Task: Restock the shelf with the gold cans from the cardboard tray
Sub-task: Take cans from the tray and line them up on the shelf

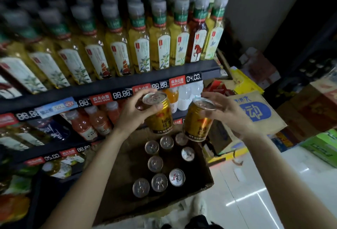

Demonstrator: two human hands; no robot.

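My left hand [135, 112] grips a gold can [160, 117] by its top, held upright in front of the shelf edge. My right hand [229, 112] holds a second gold can [197, 122] the same way, just to the right of the first. Both cans hang above the brown cardboard tray [125, 177], which lies low in front of the shelves. Several more gold cans [159, 182] stand upright in the tray, their silver tops facing up. The dark shelf [109, 84] with price tags runs just behind my hands.
Rows of yellow tea bottles [140, 46] fill the upper shelf; pink and orange drink bottles [85, 124] stand on the shelf below. Cardboard boxes [255, 112] and a green carton [322, 148] are stacked at the right. White tiled floor [264, 192] lies at lower right.
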